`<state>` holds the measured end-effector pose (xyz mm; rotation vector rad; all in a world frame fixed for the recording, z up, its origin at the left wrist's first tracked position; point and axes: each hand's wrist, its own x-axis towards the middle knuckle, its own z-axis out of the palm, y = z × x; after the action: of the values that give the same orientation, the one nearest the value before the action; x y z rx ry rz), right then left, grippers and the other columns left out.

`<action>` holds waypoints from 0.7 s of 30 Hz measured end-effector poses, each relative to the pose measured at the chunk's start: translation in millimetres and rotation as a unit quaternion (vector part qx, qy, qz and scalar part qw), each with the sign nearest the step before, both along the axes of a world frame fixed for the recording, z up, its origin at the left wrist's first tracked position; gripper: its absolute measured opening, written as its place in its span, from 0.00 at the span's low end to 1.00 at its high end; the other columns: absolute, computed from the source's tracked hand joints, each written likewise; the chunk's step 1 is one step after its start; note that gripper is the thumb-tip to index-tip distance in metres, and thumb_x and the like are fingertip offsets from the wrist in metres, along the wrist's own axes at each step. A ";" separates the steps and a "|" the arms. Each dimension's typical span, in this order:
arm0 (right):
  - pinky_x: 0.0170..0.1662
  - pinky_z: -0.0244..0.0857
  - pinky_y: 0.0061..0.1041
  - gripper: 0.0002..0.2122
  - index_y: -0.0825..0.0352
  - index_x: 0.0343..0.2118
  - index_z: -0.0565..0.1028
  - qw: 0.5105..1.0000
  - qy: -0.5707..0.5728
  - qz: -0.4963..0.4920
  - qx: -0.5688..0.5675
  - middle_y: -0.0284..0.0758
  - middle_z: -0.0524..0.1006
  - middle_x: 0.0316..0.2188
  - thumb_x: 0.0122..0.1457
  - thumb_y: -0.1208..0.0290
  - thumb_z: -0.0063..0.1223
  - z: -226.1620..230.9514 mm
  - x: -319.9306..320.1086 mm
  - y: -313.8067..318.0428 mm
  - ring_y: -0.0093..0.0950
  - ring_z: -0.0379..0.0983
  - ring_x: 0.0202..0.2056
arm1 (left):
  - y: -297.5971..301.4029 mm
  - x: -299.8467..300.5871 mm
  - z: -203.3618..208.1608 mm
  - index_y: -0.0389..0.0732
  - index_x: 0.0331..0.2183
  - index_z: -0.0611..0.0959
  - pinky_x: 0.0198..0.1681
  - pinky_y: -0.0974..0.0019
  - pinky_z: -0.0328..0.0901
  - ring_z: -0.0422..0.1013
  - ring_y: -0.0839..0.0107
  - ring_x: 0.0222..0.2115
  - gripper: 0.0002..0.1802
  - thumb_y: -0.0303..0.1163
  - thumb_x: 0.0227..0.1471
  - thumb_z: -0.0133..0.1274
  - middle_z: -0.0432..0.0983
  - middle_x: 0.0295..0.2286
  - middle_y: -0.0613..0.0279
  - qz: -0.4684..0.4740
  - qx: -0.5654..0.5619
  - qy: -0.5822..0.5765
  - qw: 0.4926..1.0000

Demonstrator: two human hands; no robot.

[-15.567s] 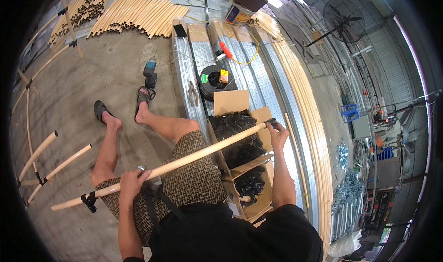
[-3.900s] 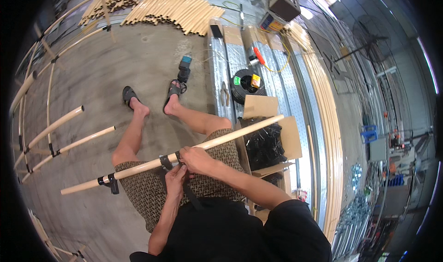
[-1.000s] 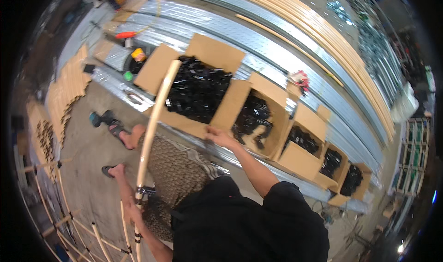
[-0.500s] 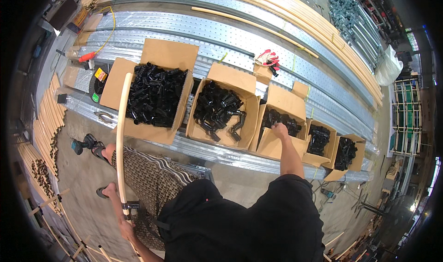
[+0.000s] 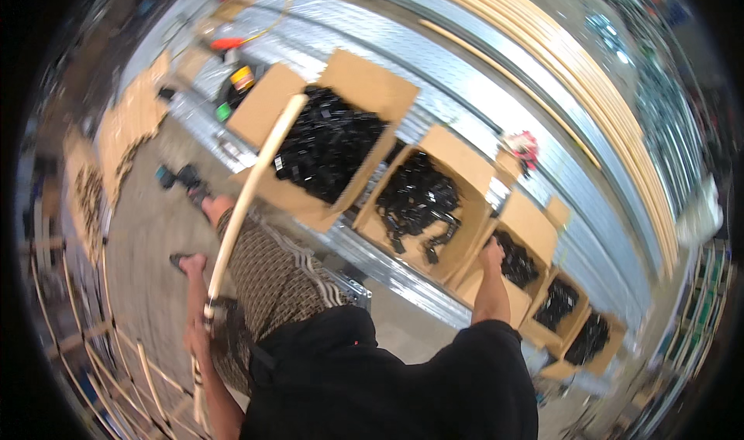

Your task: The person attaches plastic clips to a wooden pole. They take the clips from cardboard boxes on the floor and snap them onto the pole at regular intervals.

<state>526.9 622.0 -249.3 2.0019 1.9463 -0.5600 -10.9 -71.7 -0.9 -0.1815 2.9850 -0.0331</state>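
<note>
Fingers of the left hand (image 5: 198, 338) are wrapped around a pipe (image 5: 254, 184), just below a black joint (image 5: 225, 308) fixed on it. Fingers of the right hand (image 5: 493, 254) reach into the third box (image 5: 529, 219) at its left side; blur and the box wall hide them, so I cannot tell whether they are apart or clamped on one of the black parts (image 5: 518, 260) inside.

From the left hand, the pipe slants up toward one o'clock, its far end in front of the big box (image 5: 368, 84), which holds a heap of black parts.

From the right hand, the second box (image 5: 457, 157), partly filled, lies just beside at ten o'clock, with the big box farther along that line. At four o'clock come the fourth box (image 5: 540, 335) and the fifth box (image 5: 559, 369), both holding black parts. All five rest on steel planks (image 5: 333, 22). Near twelve o'clock lies a red-and-white glove (image 5: 521, 149), a loose pipe (image 5: 511, 91) beyond it; long pipes (image 5: 573, 84) lie at one o'clock.

From the left hand again, a drill (image 5: 178, 177) sits on the floor at twelve o'clock, a pipe pile (image 5: 132, 134) beyond at half past eleven, and a pipe frame (image 5: 81, 339) at nine.
</note>
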 end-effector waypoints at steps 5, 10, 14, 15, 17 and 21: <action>0.46 0.76 0.45 0.26 0.48 0.63 0.67 0.989 -0.128 -0.006 0.075 0.49 0.71 0.49 0.63 0.52 0.55 -36.3 6.0 0.6 0.51 0.73 0.51 | 22.3 7.6 15.1 0.27 0.40 0.85 0.28 0.57 0.70 0.78 0.57 0.28 0.34 0.53 0.65 0.45 0.80 0.24 0.46 0.037 0.178 -0.039 0.983; 0.46 0.75 0.47 0.30 0.59 0.60 0.68 0.992 -0.040 0.116 0.035 0.50 0.74 0.48 0.57 0.53 0.61 1.0 12.3 8.8 0.57 0.75 0.45 | 31.0 9.0 -0.1 0.31 0.41 0.86 0.37 0.52 0.73 0.80 0.53 0.30 0.31 0.53 0.65 0.48 0.82 0.27 0.42 0.115 0.228 -0.037 0.966; 0.51 0.70 0.45 0.30 0.71 0.56 0.73 0.984 0.124 0.125 0.004 0.56 0.79 0.47 0.55 0.57 0.63 -15.7 33.0 30.1 0.57 0.76 0.47 | 56.8 27.3 46.1 0.35 0.38 0.87 0.40 0.51 0.71 0.80 0.50 0.30 0.29 0.52 0.65 0.44 0.80 0.24 0.43 0.096 0.234 -0.034 0.967; 0.51 0.70 0.44 0.28 0.72 0.55 0.76 0.984 0.109 0.140 0.005 0.57 0.80 0.45 0.54 0.58 0.63 -21.2 34.1 38.6 0.54 0.77 0.47 | 52.8 28.7 44.4 0.35 0.38 0.87 0.40 0.51 0.70 0.80 0.49 0.31 0.29 0.52 0.65 0.43 0.81 0.24 0.44 0.089 0.235 -0.033 0.967; 0.51 0.70 0.43 0.25 0.72 0.51 0.80 0.971 0.169 0.154 0.065 0.56 0.81 0.44 0.53 0.62 0.66 -3.9 26.5 29.9 0.53 0.78 0.46 | 33.8 40.0 26.0 0.35 0.37 0.87 0.42 0.50 0.70 0.80 0.48 0.33 0.29 0.51 0.65 0.42 0.81 0.25 0.44 0.075 0.216 0.013 0.974; 0.41 0.71 0.41 0.19 0.78 0.35 0.83 0.973 0.181 0.135 0.053 0.50 0.84 0.30 0.43 0.68 0.75 11.1 27.7 30.3 0.44 0.79 0.31 | 42.3 34.6 29.0 0.37 0.35 0.88 0.46 0.49 0.69 0.79 0.45 0.37 0.29 0.51 0.65 0.42 0.82 0.27 0.44 0.108 0.222 -0.018 0.969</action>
<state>554.5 652.4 -238.2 1.7416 2.4624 -0.8089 23.6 -29.4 28.1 -0.4398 2.8256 0.6392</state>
